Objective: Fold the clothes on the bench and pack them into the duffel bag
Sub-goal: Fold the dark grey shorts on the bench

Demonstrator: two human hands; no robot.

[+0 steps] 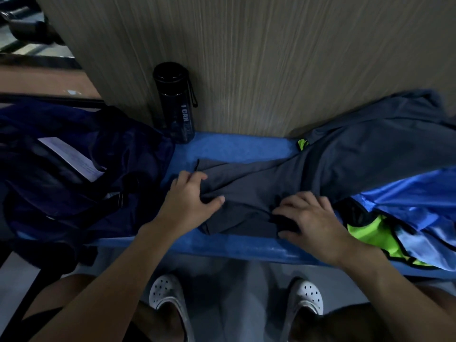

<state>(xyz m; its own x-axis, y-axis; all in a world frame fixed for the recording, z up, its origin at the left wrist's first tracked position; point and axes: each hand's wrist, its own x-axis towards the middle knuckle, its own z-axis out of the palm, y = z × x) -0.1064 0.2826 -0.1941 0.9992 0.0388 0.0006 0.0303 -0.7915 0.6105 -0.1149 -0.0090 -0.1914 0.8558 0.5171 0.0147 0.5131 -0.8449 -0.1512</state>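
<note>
White clogs (167, 292) stand on the floor below the blue worktop (237, 144). On it, the left hand (190, 193) has its grip closed on a bunched fold of the grey garment (259, 178). The right hand (313, 218) lies spread, pressing the cloth down. The garment is dull, creased and partly doubled over, trailing right beside a shiny blue top (407, 193) and neon green shorts (370, 233). The navy duffel bag (74, 169) gapes at the left. A black bottle (176, 102) stands behind it, against the wall.

Place: I take this for a gym changing area.
Counter: blue padded counter (234, 144), wood-grain panel (271, 58) right behind it.
On the counter: sports bottle (175, 104), duffel bag (118, 149), loose sportswear (345, 164).
</note>
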